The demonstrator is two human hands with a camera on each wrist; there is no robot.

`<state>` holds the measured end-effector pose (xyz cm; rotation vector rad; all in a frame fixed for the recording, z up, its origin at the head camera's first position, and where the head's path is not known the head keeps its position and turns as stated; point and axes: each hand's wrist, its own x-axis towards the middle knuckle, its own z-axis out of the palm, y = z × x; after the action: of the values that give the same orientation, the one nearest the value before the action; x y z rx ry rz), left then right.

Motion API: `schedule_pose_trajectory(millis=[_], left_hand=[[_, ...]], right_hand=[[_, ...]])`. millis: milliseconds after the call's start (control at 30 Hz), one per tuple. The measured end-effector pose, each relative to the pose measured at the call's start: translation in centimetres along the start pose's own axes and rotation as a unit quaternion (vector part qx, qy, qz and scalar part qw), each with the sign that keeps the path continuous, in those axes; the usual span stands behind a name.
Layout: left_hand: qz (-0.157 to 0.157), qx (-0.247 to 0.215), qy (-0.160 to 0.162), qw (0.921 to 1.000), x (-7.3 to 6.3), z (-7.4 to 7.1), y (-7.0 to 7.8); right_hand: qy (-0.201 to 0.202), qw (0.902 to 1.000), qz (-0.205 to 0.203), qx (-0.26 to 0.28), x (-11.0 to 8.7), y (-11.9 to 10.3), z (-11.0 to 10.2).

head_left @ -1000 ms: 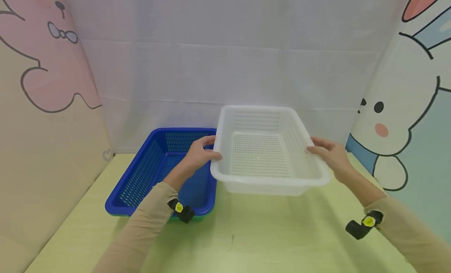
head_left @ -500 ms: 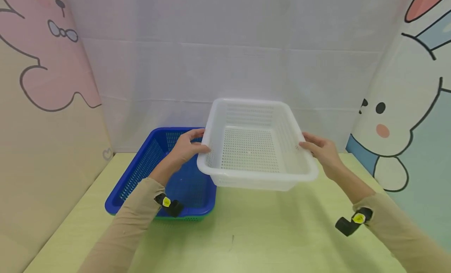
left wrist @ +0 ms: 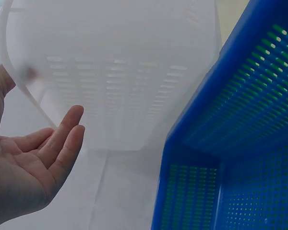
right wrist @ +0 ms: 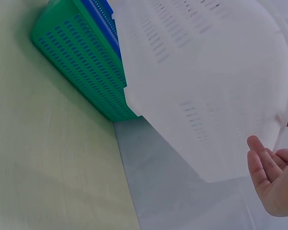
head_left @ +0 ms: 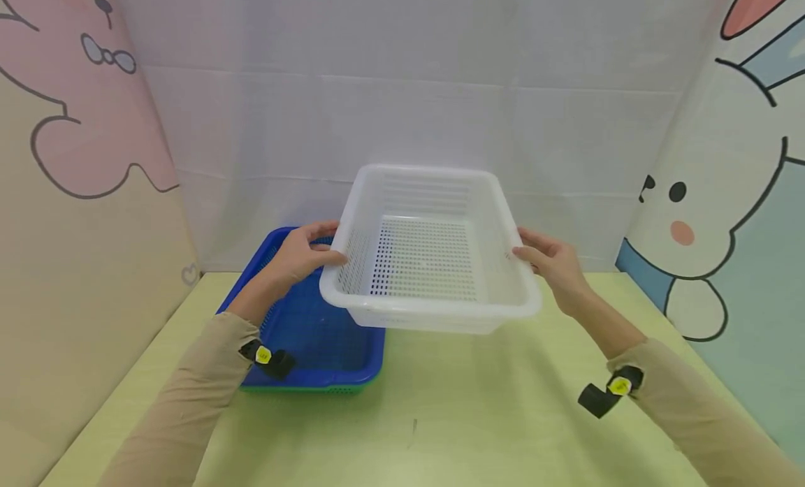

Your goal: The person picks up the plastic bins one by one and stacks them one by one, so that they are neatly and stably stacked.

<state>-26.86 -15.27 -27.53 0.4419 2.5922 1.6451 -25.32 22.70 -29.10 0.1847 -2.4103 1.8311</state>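
Note:
A white plastic basket with a slotted base is held up in the air, tilted toward me. The left hand pinches its left rim between thumb and fingers. On the opposite side the right hand grips the right rim the same way. Below and to the left, a blue basket sits nested in a green basket on the table. The white basket overlaps the blue one's right part in the head view. In the left wrist view the blue basket appears close beside the white one.
The pale yellow-green table reaches back to a white cloth wall. Side panels with cartoon animals stand at the left and right.
Both hands have carried the white basket leftward and slightly up, so it now covers part of the blue basket. The blue and green baskets have stayed in place.

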Motion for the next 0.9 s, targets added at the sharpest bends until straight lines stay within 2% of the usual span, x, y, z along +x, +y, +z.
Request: schedule_pose_trajectory(millis=[200,433,600,900], left_hand=[[0.002,0.013,-0.004,0.9999,-0.4,-1.4,-0.3],[0.006,0.050,0.000,0.9987,-1.2,-3.4,-0.5],[0.012,0.071,-0.011,0.9973,-1.6,-4.9,-0.9],[0.000,0.111,-0.004,0.9939,-2.6,-7.2,-1.7]], right_hand=[[-0.004,0.9995,-0.008,0.031,0.1,-0.1,1.4],[-0.009,0.9996,-0.020,0.018,0.8,-1.0,3.3],[-0.019,0.9991,-0.034,0.017,1.0,-1.8,4.6],[-0.034,0.9985,-0.026,0.033,1.2,-2.7,6.9]])
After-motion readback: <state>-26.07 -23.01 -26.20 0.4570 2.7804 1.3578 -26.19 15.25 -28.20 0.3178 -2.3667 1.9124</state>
